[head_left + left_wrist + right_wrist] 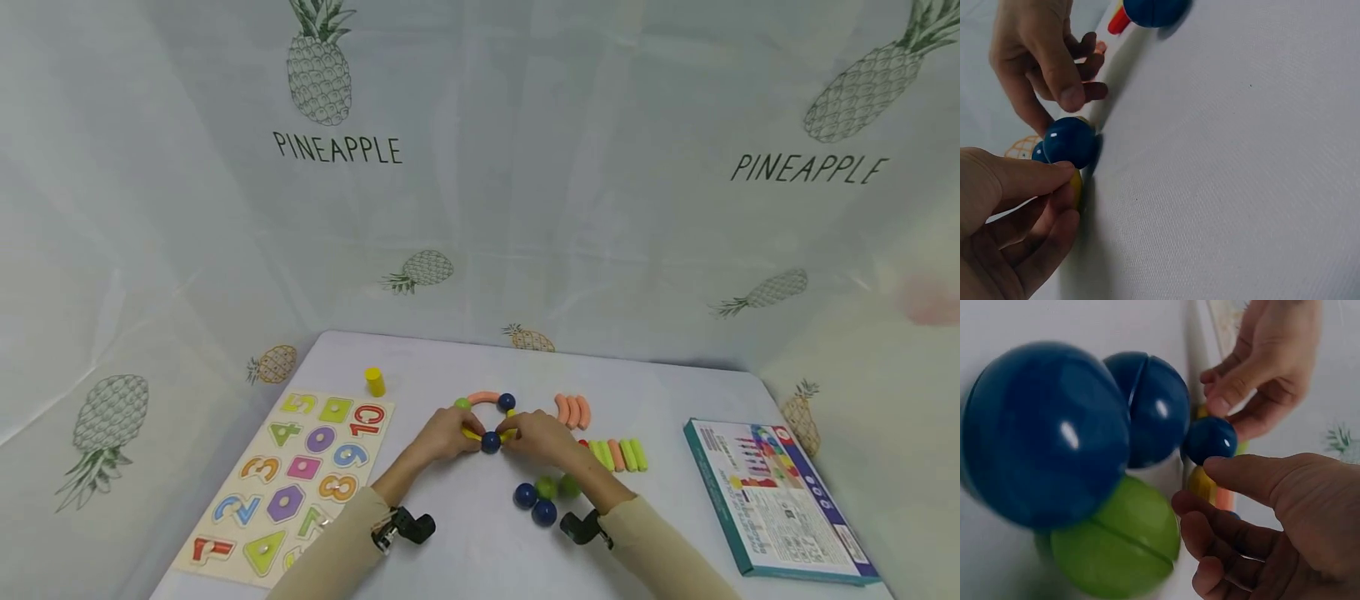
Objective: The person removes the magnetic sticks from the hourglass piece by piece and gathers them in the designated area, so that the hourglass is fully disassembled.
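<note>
On the white table, a dark blue ball (491, 442) sits between both hands, a yellow curved stick on either side of it. My left hand (442, 435) pinches the left yellow stick (1077, 187) close to the ball, thumb at the ball's edge. From the other side, my right hand (542, 435) holds the right yellow stick (1201, 484) between thumb and index finger, thumb tip against the ball. Behind them a green ball (462, 403), an orange curved stick (483, 397) and another blue ball (507, 402) form the far part of a ring.
Larger blue balls (544, 512) and green balls (546, 487) lie near the right forearm. Orange curved sticks (573, 412) and a row of green sticks (637, 455) lie to the right. A number puzzle board (300, 492) and yellow cylinder (375, 382) are left, a flat box (780, 500) far right.
</note>
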`<control>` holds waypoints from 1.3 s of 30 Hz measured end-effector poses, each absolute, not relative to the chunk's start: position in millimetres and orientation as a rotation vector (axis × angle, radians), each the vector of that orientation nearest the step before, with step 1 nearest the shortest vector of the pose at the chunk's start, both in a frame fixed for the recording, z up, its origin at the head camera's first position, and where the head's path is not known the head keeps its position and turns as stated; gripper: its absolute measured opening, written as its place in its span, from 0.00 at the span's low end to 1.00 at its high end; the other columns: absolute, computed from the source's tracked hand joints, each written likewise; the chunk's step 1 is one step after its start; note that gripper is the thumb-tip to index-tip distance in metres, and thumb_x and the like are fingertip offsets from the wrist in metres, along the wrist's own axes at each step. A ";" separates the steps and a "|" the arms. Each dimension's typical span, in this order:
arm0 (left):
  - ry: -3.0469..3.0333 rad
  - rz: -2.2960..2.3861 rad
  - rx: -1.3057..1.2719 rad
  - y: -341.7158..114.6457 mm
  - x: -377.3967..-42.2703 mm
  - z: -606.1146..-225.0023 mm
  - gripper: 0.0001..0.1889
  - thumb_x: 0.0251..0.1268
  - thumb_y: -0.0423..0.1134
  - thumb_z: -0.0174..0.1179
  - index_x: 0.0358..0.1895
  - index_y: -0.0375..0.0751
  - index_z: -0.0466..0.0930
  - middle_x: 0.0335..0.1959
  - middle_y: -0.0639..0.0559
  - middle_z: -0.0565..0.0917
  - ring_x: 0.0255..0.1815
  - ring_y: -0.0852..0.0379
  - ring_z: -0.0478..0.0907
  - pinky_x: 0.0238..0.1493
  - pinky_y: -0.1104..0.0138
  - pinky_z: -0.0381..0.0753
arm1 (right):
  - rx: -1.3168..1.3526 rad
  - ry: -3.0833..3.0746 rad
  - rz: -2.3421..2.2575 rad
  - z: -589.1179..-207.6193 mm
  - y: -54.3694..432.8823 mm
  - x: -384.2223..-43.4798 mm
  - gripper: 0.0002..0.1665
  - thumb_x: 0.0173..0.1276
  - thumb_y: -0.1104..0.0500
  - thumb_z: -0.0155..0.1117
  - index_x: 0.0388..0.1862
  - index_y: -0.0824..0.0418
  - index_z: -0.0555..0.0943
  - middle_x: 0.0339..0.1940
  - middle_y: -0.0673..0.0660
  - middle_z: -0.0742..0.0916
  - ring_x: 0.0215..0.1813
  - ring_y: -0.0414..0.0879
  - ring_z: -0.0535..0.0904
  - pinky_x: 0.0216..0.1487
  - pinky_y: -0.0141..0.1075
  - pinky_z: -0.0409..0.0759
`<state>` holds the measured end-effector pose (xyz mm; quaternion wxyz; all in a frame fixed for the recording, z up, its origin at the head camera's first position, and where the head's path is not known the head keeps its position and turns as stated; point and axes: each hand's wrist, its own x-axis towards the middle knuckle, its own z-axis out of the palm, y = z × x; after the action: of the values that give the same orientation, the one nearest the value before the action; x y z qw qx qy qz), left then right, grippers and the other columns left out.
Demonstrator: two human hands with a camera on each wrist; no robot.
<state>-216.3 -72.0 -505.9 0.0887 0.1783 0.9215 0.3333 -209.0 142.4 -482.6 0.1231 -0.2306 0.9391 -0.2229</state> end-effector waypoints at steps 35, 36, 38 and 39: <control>2.733 0.989 0.523 -75.0 -222.0 -510.1 0.05 0.57 0.37 0.75 0.37 0.48 0.91 0.34 0.60 0.87 0.41 0.58 0.79 0.46 0.59 0.77 | -0.739 2.719 -0.533 -485.8 131.4 -216.3 0.22 0.65 0.45 0.73 0.54 0.51 0.84 0.22 0.45 0.79 0.25 0.40 0.72 0.25 0.33 0.67; 2.731 0.986 0.528 -74.9 -221.8 -510.0 0.06 0.57 0.37 0.75 0.37 0.48 0.91 0.34 0.60 0.87 0.41 0.58 0.79 0.45 0.60 0.77 | -0.736 2.717 -0.535 -486.1 130.9 -216.0 0.22 0.65 0.45 0.73 0.54 0.51 0.84 0.23 0.44 0.79 0.26 0.40 0.73 0.25 0.33 0.68; 2.731 0.980 0.533 -74.7 -221.4 -510.5 0.06 0.57 0.37 0.75 0.38 0.47 0.91 0.34 0.60 0.88 0.41 0.58 0.80 0.45 0.60 0.78 | -0.740 2.715 -0.542 -486.2 130.3 -215.5 0.21 0.65 0.45 0.73 0.53 0.52 0.84 0.24 0.44 0.79 0.27 0.41 0.73 0.26 0.33 0.69; 2.730 0.980 0.533 -74.7 -221.3 -510.8 0.07 0.57 0.37 0.74 0.39 0.47 0.91 0.34 0.60 0.88 0.41 0.58 0.80 0.45 0.60 0.78 | -0.739 2.714 -0.544 -486.5 130.2 -215.1 0.21 0.65 0.45 0.73 0.53 0.51 0.84 0.24 0.44 0.79 0.27 0.41 0.73 0.26 0.33 0.69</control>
<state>-221.3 -74.7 -510.8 0.0959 0.1799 0.9215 0.3307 -215.1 130.2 -486.5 0.1377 -0.2555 0.9383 -0.1882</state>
